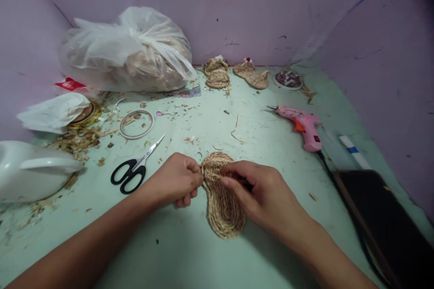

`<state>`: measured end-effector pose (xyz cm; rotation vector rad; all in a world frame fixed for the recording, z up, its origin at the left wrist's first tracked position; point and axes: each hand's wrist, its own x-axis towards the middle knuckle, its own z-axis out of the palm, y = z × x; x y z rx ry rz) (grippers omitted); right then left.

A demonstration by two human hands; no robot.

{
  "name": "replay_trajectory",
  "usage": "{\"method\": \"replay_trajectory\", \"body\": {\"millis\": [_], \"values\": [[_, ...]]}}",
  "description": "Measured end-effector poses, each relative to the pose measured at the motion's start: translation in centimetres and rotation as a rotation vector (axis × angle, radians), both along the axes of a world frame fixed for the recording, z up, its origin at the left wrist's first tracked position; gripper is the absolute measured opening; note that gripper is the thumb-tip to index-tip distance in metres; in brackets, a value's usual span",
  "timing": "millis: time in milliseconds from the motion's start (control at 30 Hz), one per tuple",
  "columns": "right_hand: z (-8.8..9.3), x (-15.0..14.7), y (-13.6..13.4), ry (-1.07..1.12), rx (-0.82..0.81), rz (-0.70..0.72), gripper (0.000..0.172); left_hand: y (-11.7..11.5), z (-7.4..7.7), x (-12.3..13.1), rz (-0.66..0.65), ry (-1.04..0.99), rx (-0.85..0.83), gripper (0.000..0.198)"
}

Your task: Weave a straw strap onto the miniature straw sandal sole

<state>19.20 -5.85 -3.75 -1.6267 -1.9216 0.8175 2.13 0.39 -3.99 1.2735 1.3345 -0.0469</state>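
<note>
A woven straw slipper sole (225,216) lies flat on the green table, its coiled braid running lengthwise. My left hand (183,178) is closed at the sole's left edge, pinching one end of a thin straw braid (213,174) that crosses the upper part of the sole. From the right, my right hand (254,185) pinches the same braid between thumb and forefinger, over the sole. The fingertips of both hands hide the braid's ends.
Black-handled scissors (137,169) and a tape roll (137,124) lie to the left. A pink glue gun (300,124) and a dark phone (379,226) lie at right. Behind are small straw slippers (217,72), a bead dish (288,80) and a plastic bag (132,54).
</note>
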Motion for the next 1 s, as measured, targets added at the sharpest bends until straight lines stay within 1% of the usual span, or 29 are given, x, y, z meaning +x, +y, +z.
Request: {"method": "replay_trajectory", "body": {"millis": [133,233,367,533,600,800,1000], "values": [[0.1,-0.4,-0.2,-0.127,0.045,0.027,0.016,0.0,-0.4,-0.4,-0.041,-0.05,0.006,0.008],[0.2,-0.9,-0.3,-0.172,0.061,-0.006,0.015,0.1,-0.7,-0.6,-0.054,-0.072,0.016,0.008],[0.4,-1.7,0.0,-0.222,0.052,-0.049,0.017,0.1,-0.6,-0.7,-0.062,-0.08,0.012,0.007],[0.7,-1.9,0.6,-0.241,0.037,0.074,0.015,0.2,-0.4,-0.6,-0.062,-0.104,0.007,0.006],[0.8,-1.8,0.7,-0.248,0.037,0.102,0.016,0.3,-0.5,-0.6,-0.063,-0.109,0.006,0.006],[0.7,-1.9,0.6,-0.305,0.028,0.078,0.013,0.2,-0.8,-0.9,-0.096,-0.097,0.01,0.008],[0.7,-2.6,0.5,-0.327,0.002,0.056,0.013,0.2,-0.5,-0.8,-0.086,-0.115,0.03,0.007]]}}
